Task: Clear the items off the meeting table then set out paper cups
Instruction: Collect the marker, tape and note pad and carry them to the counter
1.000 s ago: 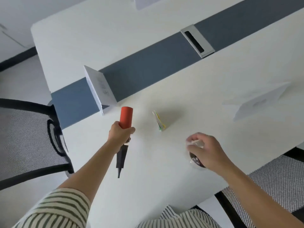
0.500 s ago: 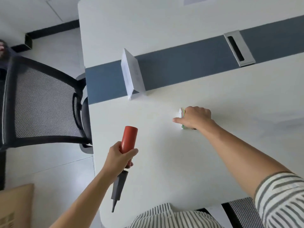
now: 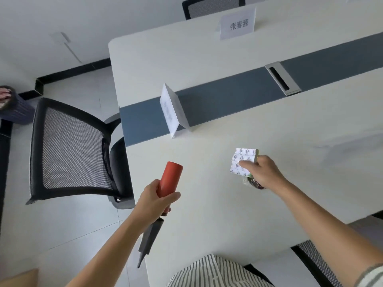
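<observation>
Item 1. Red plastic cylinder with a dark grey tapered nozzle [image 3: 171,177]: held in the left hand [image 3: 157,200], fingers wrapped round its lower end, nozzle pointing down past the near edge of the white meeting surface with a grey-blue centre strip [image 3: 207,59]. Grip and carry are the same as a second ago.

Item 2. White printed packet with a green edge [image 3: 242,160]: a second ago it stood alone on the surface. Now it is pinched between thumb and fingers of the right hand [image 3: 262,171], its printed face turned up, and it looks lifted clear.

Item 3. Dark round item in clear wrap [image 3: 256,184]: picked up first, now tucked under the same right hand, below the packet.

Item 4. Folded white name card [image 3: 172,109]: stands on the centre strip, untouched. A second name card with printed characters [image 3: 238,23] stands on the far side.

Item 5. Black mesh office chair [image 3: 70,150]: beside the left end of the surface.

Status: loose items in this area appear gathered and both hands are full. They likely need putting down elsewhere. No paper cups are in view.
</observation>
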